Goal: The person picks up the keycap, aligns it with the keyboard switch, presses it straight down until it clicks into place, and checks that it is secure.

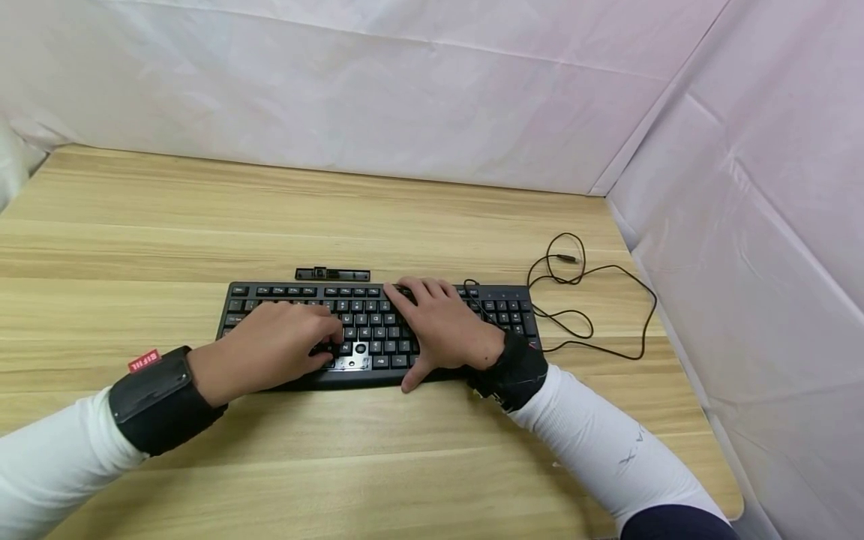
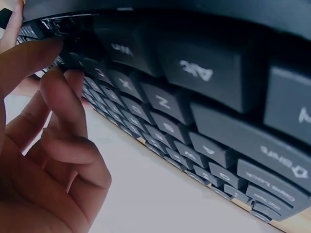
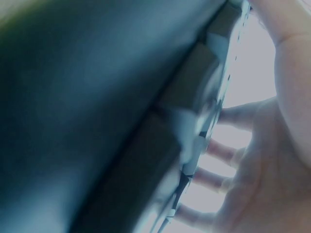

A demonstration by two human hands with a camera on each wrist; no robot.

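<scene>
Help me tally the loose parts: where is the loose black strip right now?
In the head view, the loose black strip lies left of centre on the wooden table, just beyond the left half of the far edge of the keyboard.

Spread fingers point(image 3: 240, 115) lie beyond a row of blurred dark keys point(image 3: 188, 80).

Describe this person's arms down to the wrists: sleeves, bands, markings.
The left white sleeve looks plain; the right white sleeve bears dark lettering and meets dark navy cloth. A black band with a red tag circles the left wrist, another black band the right.
</scene>
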